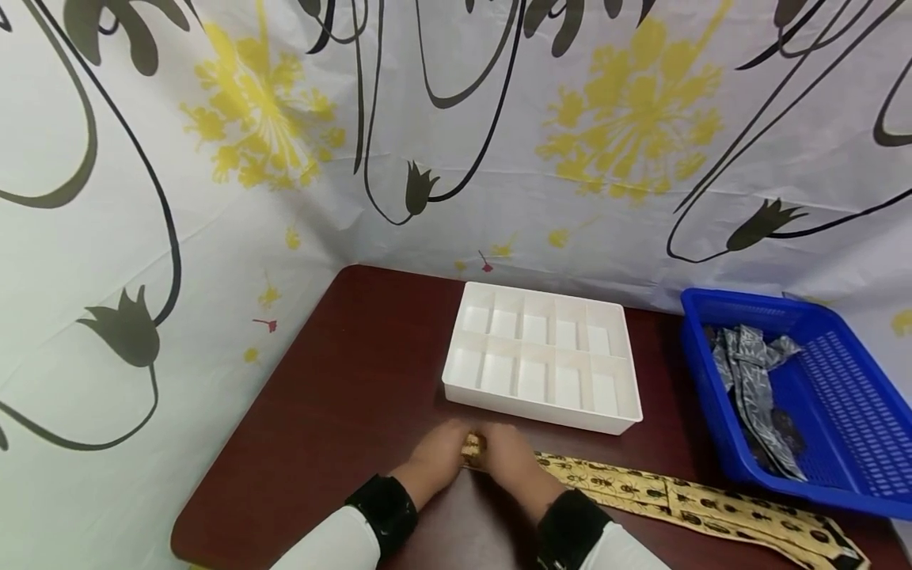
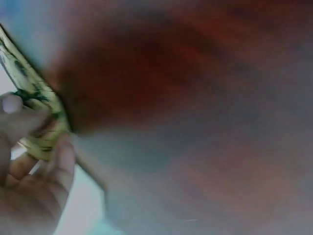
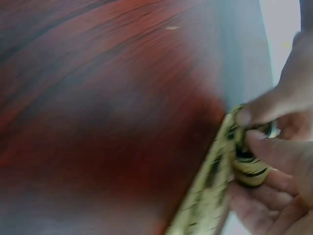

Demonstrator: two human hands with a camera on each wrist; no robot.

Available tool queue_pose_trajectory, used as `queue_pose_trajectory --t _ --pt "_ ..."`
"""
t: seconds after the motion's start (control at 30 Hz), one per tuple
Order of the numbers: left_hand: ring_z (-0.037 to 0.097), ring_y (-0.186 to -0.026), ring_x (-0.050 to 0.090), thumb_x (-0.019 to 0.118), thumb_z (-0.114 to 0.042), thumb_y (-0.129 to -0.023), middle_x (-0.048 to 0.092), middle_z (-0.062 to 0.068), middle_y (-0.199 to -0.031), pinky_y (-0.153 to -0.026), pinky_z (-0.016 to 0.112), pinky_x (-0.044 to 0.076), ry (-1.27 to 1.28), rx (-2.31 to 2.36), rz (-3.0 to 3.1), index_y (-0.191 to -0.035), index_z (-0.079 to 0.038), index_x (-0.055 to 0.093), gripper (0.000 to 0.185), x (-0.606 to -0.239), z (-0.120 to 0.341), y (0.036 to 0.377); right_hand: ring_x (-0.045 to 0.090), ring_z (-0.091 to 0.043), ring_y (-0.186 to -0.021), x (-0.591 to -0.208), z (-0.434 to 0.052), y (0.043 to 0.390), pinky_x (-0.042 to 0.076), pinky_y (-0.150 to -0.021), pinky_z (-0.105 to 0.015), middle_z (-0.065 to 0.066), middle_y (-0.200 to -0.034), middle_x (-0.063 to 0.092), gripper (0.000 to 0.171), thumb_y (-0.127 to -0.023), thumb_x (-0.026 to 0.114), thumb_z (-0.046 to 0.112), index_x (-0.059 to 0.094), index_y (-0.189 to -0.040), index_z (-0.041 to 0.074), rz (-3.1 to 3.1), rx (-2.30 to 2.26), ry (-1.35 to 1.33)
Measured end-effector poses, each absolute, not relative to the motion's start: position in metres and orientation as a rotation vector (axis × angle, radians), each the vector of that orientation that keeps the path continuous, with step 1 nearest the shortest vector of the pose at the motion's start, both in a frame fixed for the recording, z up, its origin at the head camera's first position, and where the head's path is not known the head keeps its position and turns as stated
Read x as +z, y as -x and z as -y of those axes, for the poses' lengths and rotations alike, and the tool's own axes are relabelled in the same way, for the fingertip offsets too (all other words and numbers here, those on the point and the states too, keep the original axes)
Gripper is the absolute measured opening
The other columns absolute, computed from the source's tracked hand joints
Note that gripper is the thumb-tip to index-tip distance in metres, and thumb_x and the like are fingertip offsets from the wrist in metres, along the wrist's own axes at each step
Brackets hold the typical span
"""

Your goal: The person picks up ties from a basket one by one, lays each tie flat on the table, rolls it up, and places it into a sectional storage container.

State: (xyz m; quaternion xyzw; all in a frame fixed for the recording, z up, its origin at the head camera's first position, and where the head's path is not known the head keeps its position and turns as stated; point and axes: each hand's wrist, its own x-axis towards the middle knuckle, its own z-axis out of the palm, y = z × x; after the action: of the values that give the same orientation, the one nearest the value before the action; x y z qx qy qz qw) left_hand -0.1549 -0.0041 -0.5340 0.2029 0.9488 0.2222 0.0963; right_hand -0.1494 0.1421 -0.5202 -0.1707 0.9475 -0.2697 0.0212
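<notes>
**Insect-Print Necktie Coiled Between Two Hands**

A yellow insect-print necktie lies on a dark red-brown tabletop, its near end rolled into a small coil. The cloth looks light, soft and limp, hardly fragile but perhaps a little slippery, and a loose coil would likely spring apart; the best hold seems to be a pinch on the coil's two sides, edges kept even. The left hand grips the coil from its nine o'clock side, thumb and fingers bent around it; the right hand pinches it from three o'clock. From the hands, the flat length runs out between three and four o'clock. A white compartment tray sits near one o'clock, a blue plastic basket between two and three.
</notes>
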Motion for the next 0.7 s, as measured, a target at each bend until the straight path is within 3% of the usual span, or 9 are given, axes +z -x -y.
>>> queue_pose_trajectory --t 0.2,0.4,0.57,0.7 --pt "0.019 -0.093 0.058 0.079 0.0 -0.072 0.063 0.009 -0.107 -0.077 0.031 0.047 -0.619 1.083 -2.677 -0.109 -0.003 0.064 0.039 -0.553 0.017 0.16 0.06 -0.018 -0.076 -0.538 -0.156 0.151 0.046 -0.063 -0.027 -0.006 -0.092 0.07 0.033 -0.073 0.081 0.011 0.072 -0.103 0.003 -2.821 -1.045 0.485" --pt "0.014 -0.083 0.057 0.077 -0.001 -0.073 0.065 0.003 -0.095 -0.07 0.026 0.046 -0.654 0.856 -2.771 -0.1 -0.007 0.067 0.029 -0.55 0.013 0.161 0.058 -0.016 -0.078 -0.539 -0.152 0.149 0.046 -0.065 -0.027 -0.002 -0.088 0.068 0.034 -0.071 0.08 0.01 0.073 -0.104 0.008 -2.887 -0.952 0.538" --pt "0.022 -0.095 0.062 0.071 -0.001 -0.078 0.065 0.006 -0.102 -0.078 0.033 0.051 -0.63 0.535 -2.866 -0.102 -0.009 0.065 0.025 -0.535 -0.002 0.158 0.059 -0.024 -0.083 -0.53 -0.142 0.146 0.048 -0.068 -0.035 -0.003 -0.082 0.062 0.024 -0.071 0.081 0.015 0.067 -0.089 0.007 -3.024 -0.744 0.57" --pt "0.025 -0.105 0.06 0.066 0.001 -0.084 0.063 0.008 -0.113 -0.085 0.037 0.051 -0.565 0.514 -2.832 -0.109 -0.009 0.062 0.028 -0.528 -0.009 0.157 0.061 -0.024 -0.073 -0.526 -0.137 0.145 0.048 -0.06 -0.035 -0.003 -0.074 0.06 0.016 -0.076 0.077 0.013 0.061 -0.076 0.01 -3.064 -0.703 0.538"
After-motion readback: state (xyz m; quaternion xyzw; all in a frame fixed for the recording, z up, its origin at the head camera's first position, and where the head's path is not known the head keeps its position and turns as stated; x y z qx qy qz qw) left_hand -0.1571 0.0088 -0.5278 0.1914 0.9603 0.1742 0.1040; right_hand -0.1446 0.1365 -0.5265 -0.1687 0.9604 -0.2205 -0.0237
